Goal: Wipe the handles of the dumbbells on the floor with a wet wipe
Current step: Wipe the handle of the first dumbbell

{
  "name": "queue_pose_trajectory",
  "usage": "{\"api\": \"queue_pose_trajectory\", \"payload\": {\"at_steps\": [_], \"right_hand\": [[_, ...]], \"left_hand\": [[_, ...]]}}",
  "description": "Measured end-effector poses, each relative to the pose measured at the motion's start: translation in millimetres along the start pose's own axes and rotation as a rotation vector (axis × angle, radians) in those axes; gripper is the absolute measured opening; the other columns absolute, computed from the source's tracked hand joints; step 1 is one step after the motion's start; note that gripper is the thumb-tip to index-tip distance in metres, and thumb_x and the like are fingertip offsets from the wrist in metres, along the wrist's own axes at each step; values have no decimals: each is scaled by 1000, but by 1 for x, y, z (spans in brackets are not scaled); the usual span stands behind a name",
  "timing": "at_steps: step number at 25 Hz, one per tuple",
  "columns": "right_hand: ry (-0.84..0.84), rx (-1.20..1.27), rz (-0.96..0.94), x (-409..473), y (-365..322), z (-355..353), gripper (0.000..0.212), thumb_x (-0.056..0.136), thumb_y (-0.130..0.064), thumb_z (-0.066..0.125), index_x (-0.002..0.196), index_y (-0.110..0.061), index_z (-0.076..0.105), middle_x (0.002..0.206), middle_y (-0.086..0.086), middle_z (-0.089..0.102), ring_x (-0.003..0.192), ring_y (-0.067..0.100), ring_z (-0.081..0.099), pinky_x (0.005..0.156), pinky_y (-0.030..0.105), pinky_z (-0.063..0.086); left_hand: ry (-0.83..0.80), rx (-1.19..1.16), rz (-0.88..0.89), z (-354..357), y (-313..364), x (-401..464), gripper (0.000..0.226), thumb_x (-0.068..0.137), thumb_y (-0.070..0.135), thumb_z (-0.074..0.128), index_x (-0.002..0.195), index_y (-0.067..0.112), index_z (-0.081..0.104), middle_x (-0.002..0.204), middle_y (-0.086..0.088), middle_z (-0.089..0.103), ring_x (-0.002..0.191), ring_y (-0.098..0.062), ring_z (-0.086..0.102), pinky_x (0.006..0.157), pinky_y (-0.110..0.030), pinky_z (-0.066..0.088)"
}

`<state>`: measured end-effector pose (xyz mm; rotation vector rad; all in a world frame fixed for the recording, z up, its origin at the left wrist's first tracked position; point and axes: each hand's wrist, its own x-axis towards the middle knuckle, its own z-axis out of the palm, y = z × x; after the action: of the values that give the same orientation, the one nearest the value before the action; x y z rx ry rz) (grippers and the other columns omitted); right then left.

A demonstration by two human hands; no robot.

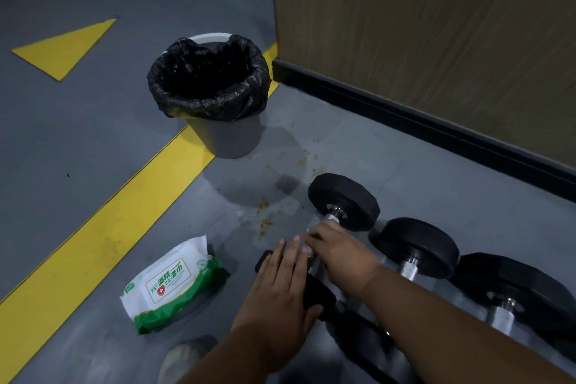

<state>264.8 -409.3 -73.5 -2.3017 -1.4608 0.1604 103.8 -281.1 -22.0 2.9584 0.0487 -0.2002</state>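
The grey floor (93, 140) fills most of the frame, smooth and matte, crossed by a broad yellow stripe (103, 234) running from lower left toward the centre, with a yellow triangle (67, 48) at upper left and brownish specks near the middle. A wood-grain wall (436, 34) with a black skirting takes the upper right. Left of its corner stands a round grey bin (227, 137) lined with a crinkled black bag (208, 78).

Three dumbbells sit side by side in the lower right, each with black faceted rubber heads and a knurled chrome handle: the first dumbbell (344, 201) at centre, the second (419, 246) to its right, the third (514, 293) at the far right.

Both forearms reach in from the bottom edge. The left hand (280, 293) lies flat with fingers straight and together, pressing on the near black head of the first dumbbell. The right hand (338, 254) is curled over that dumbbell's handle, gripping it; a bit of white wipe (307, 248) shows at its fingertips against the handle.

A soft white-and-green wipes pack (170, 285) lies on the floor at lower left, near the left hand. A blurred shoe tip (184, 358) shows at the bottom edge.
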Motion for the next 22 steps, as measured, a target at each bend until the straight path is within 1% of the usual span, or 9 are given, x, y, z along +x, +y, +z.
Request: {"api": "queue_pose_trajectory", "payload": {"at_steps": [3, 5, 7, 10, 13, 15, 17, 19, 22], "right_hand": [[-96, -47, -11, -17, -8, 1, 57, 83, -4, 70, 138, -9, 59, 144, 9, 56, 138, 31, 49, 118, 42, 33], [-129, -37, -69, -27, -6, 1, 73, 83, -7, 75, 149, -14, 46, 156, 5, 44, 147, 24, 33, 119, 43, 14], [-153, -12, -55, -20, 5, -3, 78, 84, 2, 66, 154, -15, 37, 161, 4, 33, 151, 24, 22, 121, 43, 6], [-122, 19, 122, -5, 24, -11, 68, 93, -2, 47, 158, -11, 29, 167, 3, 18, 156, 20, 6, 124, 26, -2], [-21, 120, 148, -12, 5, -6, 55, 98, -24, 35, 149, -9, 47, 159, 7, 39, 152, 20, 24, 123, 22, 2], [-6, 180, 104, -23, -15, 3, 46, 90, -7, 61, 136, -9, 62, 144, 9, 58, 139, 21, 48, 123, 19, 10], [97, 192, 107, -22, -19, 11, 45, 73, 6, 79, 114, -10, 75, 126, 6, 70, 121, 19, 63, 114, 19, 33], [221, 210, 185, -11, -19, 7, 29, 69, 7, 82, 93, -10, 78, 114, 5, 74, 107, 19, 68, 102, 22, 48], [298, 163, 291, 0, -21, 6, 14, 76, 2, 77, 76, -12, 76, 98, 2, 72, 96, 12, 61, 93, 13, 43]], "left_hand": [[-30, 5, -12, 2, -1, 1, 91, 85, 63, 45, 153, 7, 22, 163, -13, 13, 149, -32, 15, 111, -48, 36], [-14, -1, -9, 4, -1, 2, 93, 83, 64, 47, 153, 6, 24, 162, -12, 16, 148, -32, 19, 110, -48, 38], [0, -1, -4, 5, -2, 2, 94, 83, 64, 46, 154, 8, 20, 163, -11, 14, 149, -31, 16, 112, -47, 36], [24, 37, 2, 2, -1, 2, 91, 85, 64, 45, 152, 8, 23, 162, -12, 17, 148, -32, 18, 112, -47, 35], [34, 48, 5, 3, -1, 0, 90, 84, 64, 45, 151, 7, 28, 161, -13, 20, 147, -32, 21, 113, -46, 35], [25, 37, 7, 4, -2, 0, 92, 82, 63, 47, 151, 5, 29, 160, -13, 21, 146, -33, 24, 109, -48, 41], [21, 25, 14, 6, -3, 0, 93, 83, 63, 48, 152, 4, 26, 161, -14, 18, 147, -35, 23, 107, -50, 41], [35, 26, 19, 5, -4, 0, 92, 85, 62, 48, 153, 5, 23, 162, -14, 17, 148, -35, 20, 109, -50, 38], [50, 20, 33, 4, -4, -1, 88, 88, 60, 48, 152, 5, 23, 161, -15, 19, 147, -35, 20, 110, -51, 37]]}}
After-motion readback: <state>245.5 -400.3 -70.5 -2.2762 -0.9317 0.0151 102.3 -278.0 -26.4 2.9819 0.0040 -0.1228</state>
